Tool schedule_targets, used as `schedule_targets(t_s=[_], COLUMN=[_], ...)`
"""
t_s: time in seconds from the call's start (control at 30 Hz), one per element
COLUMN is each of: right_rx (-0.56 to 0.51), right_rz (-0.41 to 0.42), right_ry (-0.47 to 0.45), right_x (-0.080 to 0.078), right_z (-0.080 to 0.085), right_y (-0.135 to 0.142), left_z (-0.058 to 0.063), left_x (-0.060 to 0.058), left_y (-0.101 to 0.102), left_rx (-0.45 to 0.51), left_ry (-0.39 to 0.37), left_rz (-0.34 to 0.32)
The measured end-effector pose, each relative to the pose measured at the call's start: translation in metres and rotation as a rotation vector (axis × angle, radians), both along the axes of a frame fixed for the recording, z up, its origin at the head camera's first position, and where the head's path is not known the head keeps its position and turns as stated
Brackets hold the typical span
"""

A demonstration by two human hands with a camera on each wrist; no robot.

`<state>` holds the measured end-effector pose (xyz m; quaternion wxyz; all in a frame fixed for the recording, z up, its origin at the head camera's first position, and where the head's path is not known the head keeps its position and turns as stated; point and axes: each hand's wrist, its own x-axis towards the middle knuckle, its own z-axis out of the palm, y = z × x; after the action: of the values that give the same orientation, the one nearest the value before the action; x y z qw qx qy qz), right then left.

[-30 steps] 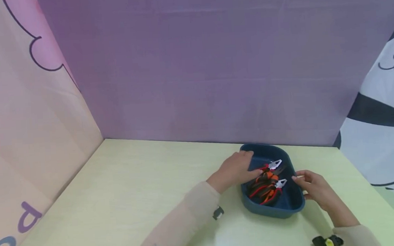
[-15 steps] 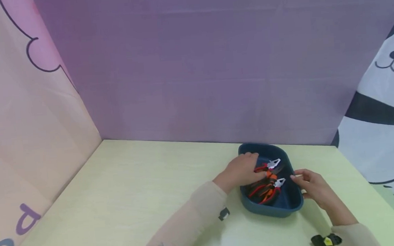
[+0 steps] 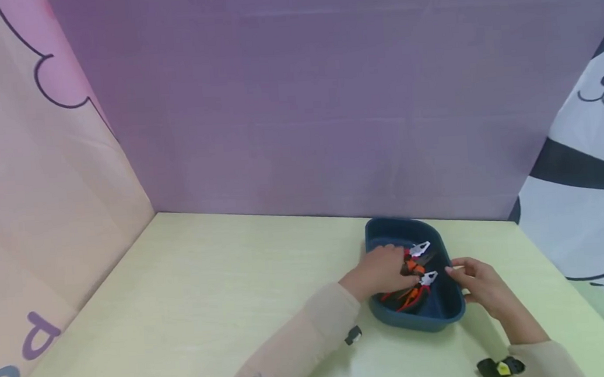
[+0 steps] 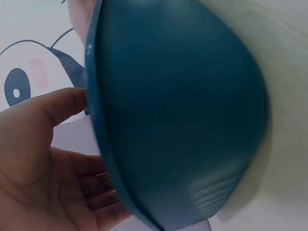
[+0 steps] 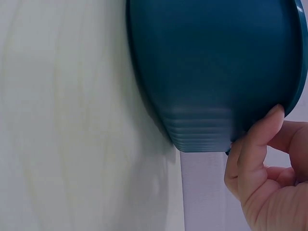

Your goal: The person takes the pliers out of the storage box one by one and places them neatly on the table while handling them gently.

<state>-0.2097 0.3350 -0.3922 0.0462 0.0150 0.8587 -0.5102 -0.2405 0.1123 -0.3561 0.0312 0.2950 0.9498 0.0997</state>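
Note:
A dark blue plastic bin [image 3: 422, 322] stands at the back right of the table, holding several pliers with red-and-black and orange-and-black handles. Two show silver jaws: one pair of pliers [image 3: 419, 250] lies farther back, the other pair of pliers [image 3: 428, 279] nearer the front. My left hand [image 3: 378, 272] reaches over the bin's left rim and covers part of the handles. In the left wrist view its thumb and fingers are spread apart, fingertips hidden behind the bin wall. My right hand [image 3: 485, 286] pinches the right rim; the right wrist view shows these fingers [image 5: 255, 154] against the wall.
The pale wooden table [image 3: 209, 288] extends left and in front of the bin. A purple backdrop [image 3: 301, 107] rises right behind the bin. Printed side panels stand at left and right, the right panel [image 3: 589, 162] with a panda drawing.
My left hand has moved right and toward the front, from the bin's left rim to over the pliers' handles. The right hand stays on the rim; the bin and pliers look unmoved.

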Motion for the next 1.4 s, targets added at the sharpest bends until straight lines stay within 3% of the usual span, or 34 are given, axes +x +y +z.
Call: schedule_targets(t_s=[0.17,0.5,0.73,0.97,1.4], right_rx=[0.001,0.031,0.001,-0.034,-0.007], right_rz=[-0.003,-0.001,-0.001,0.008,0.017], right_ry=[-0.003,-0.016,-0.008,-0.029,-0.088], right_x=[-0.001,-0.003,-0.003,-0.005,-0.007], right_z=[-0.001,0.001,0.002,-0.002,-0.001], right_y=[0.0,-0.001,-0.001,0.002,0.002], left_z=[-0.004,-0.014,-0.022,-0.03,-0.026], left_x=[0.003,0.0,-0.004,-0.004,0.0], left_y=[0.004,0.01,0.013,0.018,0.018], left_rx=[-0.004,-0.016,-0.016,-0.007,-0.033], left_ry=[-0.044,-0.048,-0.088,-0.071,-0.059], left_rz=[0.034,0.054,0.052,0.059,0.124])
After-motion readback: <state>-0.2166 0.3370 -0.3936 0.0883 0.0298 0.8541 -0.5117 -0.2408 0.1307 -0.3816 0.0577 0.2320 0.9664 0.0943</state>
